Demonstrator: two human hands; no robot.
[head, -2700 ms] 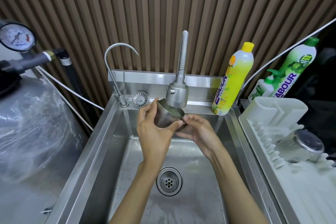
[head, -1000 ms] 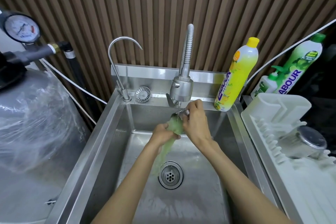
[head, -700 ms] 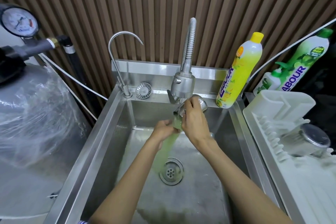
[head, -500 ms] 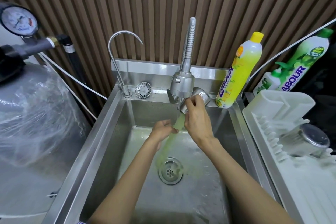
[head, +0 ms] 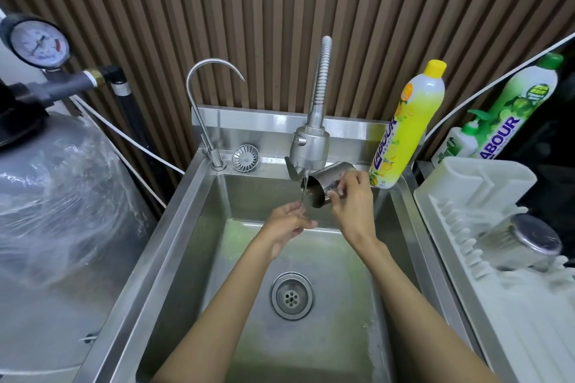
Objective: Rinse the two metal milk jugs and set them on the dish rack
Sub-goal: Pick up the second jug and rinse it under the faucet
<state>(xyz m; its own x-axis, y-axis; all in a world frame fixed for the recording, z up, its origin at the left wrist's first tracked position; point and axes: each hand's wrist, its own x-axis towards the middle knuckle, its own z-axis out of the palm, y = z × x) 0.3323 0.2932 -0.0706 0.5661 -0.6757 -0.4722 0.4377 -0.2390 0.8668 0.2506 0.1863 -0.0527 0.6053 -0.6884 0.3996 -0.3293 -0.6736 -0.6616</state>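
A metal milk jug (head: 322,185) is tipped on its side over the sink, mouth towards the left, just under the flexible tap (head: 309,149). My right hand (head: 351,200) grips its handle side. A thin stream of water runs from the tap past the jug's lip onto my left hand (head: 287,224), which is relaxed and holds nothing below the jug. A second metal jug (head: 519,242) lies upside down on the white dish rack (head: 485,202) at the right.
The steel sink (head: 186,227) has a drain (head: 291,295) at its middle. A thin gooseneck tap (head: 205,109) and a round strainer (head: 245,158) stand at the back left. Yellow (head: 404,130) and green (head: 510,109) detergent bottles stand back right. A wrapped tank (head: 53,196) fills the left.
The green liquid that poured from the jug has stopped. My right hand has lifted the jug up and to the right, and my left hand has let go and sits under the water.
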